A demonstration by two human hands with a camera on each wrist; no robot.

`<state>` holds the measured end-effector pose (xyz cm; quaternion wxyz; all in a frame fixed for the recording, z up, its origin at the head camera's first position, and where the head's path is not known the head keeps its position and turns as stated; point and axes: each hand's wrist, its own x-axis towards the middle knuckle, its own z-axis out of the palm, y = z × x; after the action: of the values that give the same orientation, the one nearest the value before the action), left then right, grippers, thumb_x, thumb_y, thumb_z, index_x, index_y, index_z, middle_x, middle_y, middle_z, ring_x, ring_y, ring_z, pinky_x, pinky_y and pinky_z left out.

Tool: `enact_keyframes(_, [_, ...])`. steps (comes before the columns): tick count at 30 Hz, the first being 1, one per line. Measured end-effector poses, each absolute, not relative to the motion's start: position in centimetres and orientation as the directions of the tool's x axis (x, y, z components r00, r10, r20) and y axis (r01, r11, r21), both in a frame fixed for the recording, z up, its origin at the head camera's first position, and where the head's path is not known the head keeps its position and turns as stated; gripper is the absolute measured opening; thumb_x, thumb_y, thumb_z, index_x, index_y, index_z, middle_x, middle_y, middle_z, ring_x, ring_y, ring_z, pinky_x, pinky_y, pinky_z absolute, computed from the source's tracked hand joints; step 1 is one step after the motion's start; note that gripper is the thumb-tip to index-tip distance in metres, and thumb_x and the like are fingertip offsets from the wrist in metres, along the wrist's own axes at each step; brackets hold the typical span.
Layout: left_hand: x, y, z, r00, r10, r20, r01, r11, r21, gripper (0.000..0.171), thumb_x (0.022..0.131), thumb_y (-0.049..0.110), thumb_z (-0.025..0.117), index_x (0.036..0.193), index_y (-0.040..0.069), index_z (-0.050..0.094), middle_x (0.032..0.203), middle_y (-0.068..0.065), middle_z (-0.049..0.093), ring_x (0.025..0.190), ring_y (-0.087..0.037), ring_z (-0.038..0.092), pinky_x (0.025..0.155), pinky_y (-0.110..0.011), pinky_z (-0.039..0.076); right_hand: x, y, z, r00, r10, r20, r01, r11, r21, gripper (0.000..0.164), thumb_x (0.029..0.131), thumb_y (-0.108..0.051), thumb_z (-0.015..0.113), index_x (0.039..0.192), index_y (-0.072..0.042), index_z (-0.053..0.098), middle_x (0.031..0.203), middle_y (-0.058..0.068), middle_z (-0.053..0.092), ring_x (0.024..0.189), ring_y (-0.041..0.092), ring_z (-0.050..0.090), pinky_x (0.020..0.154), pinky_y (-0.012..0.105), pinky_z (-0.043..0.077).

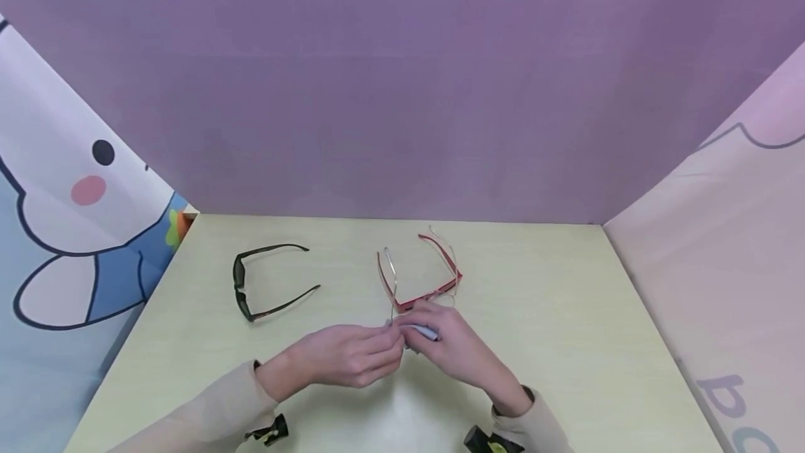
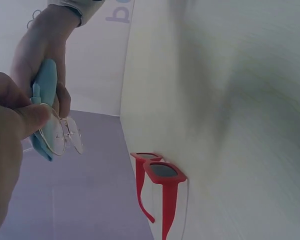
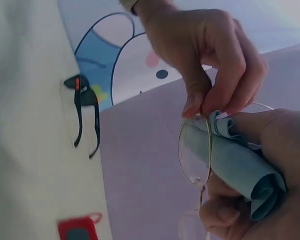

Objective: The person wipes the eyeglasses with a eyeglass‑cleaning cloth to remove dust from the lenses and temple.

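My left hand (image 1: pixel 352 355) pinches the rim of thin gold-framed eyeglasses (image 3: pixel 194 155) near one hinge, between thumb and fingertips. Held in my right hand (image 1: pixel 455 341) is a light blue cleaning cloth (image 3: pixel 245 165), bunched and folded against one lens. In the left wrist view, the same cloth (image 2: pixel 47 85) lies behind the round lenses, partly covered by fingers. The eyeglasses are off the table, with their temples pointing away from me. Red sunglasses (image 1: pixel 434 293) rest on the table just beyond my hands, their near edge partly hidden by the right one.
Black sunglasses (image 1: pixel 240 278) lie to the left on the pale table (image 1: pixel 553 285), temples unfolded and pointing right. A purple panel (image 1: pixel 402 89) rises at the table's back edge. Printed fabric panels stand at the left (image 1: pixel 56 229) and right (image 1: pixel 704 250).
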<state>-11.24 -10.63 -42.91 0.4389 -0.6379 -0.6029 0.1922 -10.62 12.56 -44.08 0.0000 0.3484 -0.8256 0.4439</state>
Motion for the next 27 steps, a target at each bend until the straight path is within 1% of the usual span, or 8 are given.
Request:
enact_keyframes(4, [-11.23, -10.57, -42.87, 0.205, 0.935, 0.288, 0.599, 0.113, -0.793, 0.027, 0.102, 0.0, 0.044, 0.1, 0.009, 0.069, 0.105, -0.003, 0.071, 0.104, -0.015, 0.066, 0.103, -0.029, 0.053, -10.7, 12.5, -44.07, -0.775, -0.526, 0.351, -0.619, 0.519, -0.59, 0.013, 0.097, -0.012, 0.071, 0.108, -0.011, 0.079, 0.092, -0.005, 0.067, 0.072, 0.002, 0.052, 0.059, 0.018, 0.046])
enact_keyframes(6, [-11.18, -10.55, -42.96, 0.205, 0.935, 0.288, 0.604, 0.111, -0.789, 0.028, 0.102, 0.0, 0.044, 0.101, 0.01, 0.069, 0.105, -0.002, 0.071, 0.104, -0.014, 0.066, 0.103, -0.028, 0.053, -10.67, 12.46, -44.14, -0.778, -0.522, 0.351, -0.622, 0.555, -0.552, 0.013, 0.097, -0.013, 0.072, 0.107, -0.011, 0.08, 0.09, -0.006, 0.065, 0.07, 0.001, 0.048, 0.058, 0.017, 0.043])
enact_keyframes(13, [-11.1, -10.69, -43.24, 0.179, 0.94, 0.292, 0.627, 0.119, -0.77, 0.032, 0.103, -0.003, 0.041, 0.103, 0.01, 0.07, 0.107, -0.003, 0.072, 0.104, -0.014, 0.066, 0.1, -0.027, 0.054, -10.05, 12.2, -43.82, -0.716, -0.609, 0.342, -0.639, 0.373, -0.673, 0.017, 0.098, -0.002, 0.065, 0.108, -0.007, 0.077, 0.087, -0.005, 0.063, 0.075, 0.001, 0.052, 0.065, 0.018, 0.05])
enact_keyframes(15, [-11.16, -10.69, -43.26, 0.18, 0.94, 0.291, 0.625, 0.119, -0.772, 0.03, 0.103, -0.002, 0.042, 0.103, 0.009, 0.07, 0.107, -0.003, 0.071, 0.104, -0.014, 0.066, 0.101, -0.027, 0.054, -9.94, 12.2, -43.64, -0.729, -0.592, 0.342, -0.633, 0.396, -0.665, 0.016, 0.099, -0.004, 0.065, 0.108, -0.008, 0.078, 0.088, -0.005, 0.064, 0.075, 0.002, 0.052, 0.063, 0.019, 0.049])
enact_keyframes(19, [-11.24, -10.71, -43.34, 0.175, 0.941, 0.289, 0.621, 0.122, -0.774, 0.028, 0.102, 0.0, 0.043, 0.102, 0.01, 0.07, 0.107, -0.002, 0.071, 0.104, -0.014, 0.065, 0.103, -0.027, 0.052, -10.26, 12.1, -43.74, -0.792, -0.521, 0.318, -0.597, 0.555, -0.579, 0.013, 0.098, -0.011, 0.069, 0.106, -0.011, 0.079, 0.092, -0.005, 0.067, 0.072, 0.002, 0.051, 0.06, 0.019, 0.045])
enact_keyframes(21, [-11.23, -10.74, -43.43, 0.169, 0.942, 0.289, 0.629, 0.122, -0.768, 0.029, 0.103, 0.0, 0.043, 0.102, 0.011, 0.069, 0.107, -0.001, 0.07, 0.105, -0.013, 0.064, 0.104, -0.027, 0.052, -10.43, 12.1, -43.9, -0.808, -0.507, 0.3, -0.58, 0.597, -0.554, 0.012, 0.098, -0.012, 0.07, 0.106, -0.011, 0.079, 0.091, -0.006, 0.067, 0.071, 0.002, 0.05, 0.059, 0.018, 0.043])
enact_keyframes(23, [-11.21, -10.78, -43.53, 0.164, 0.943, 0.29, 0.637, 0.123, -0.761, 0.03, 0.103, -0.001, 0.042, 0.102, 0.011, 0.069, 0.107, 0.0, 0.07, 0.105, -0.013, 0.065, 0.105, -0.027, 0.051, -10.53, 12.16, -44.07, -0.794, -0.532, 0.293, -0.593, 0.574, -0.565, 0.012, 0.097, -0.011, 0.071, 0.106, -0.01, 0.079, 0.09, -0.006, 0.066, 0.072, 0.002, 0.05, 0.061, 0.018, 0.045])
enact_keyframes(27, [-11.15, -10.82, -43.59, 0.163, 0.943, 0.291, 0.645, 0.122, -0.754, 0.031, 0.104, -0.002, 0.041, 0.104, 0.009, 0.069, 0.108, -0.002, 0.07, 0.106, -0.013, 0.065, 0.104, -0.028, 0.052, -10.48, 12.43, -44.08, -0.735, -0.612, 0.294, -0.62, 0.429, -0.657, 0.015, 0.098, -0.007, 0.068, 0.109, -0.009, 0.078, 0.088, -0.007, 0.064, 0.076, 0.002, 0.051, 0.067, 0.019, 0.049])
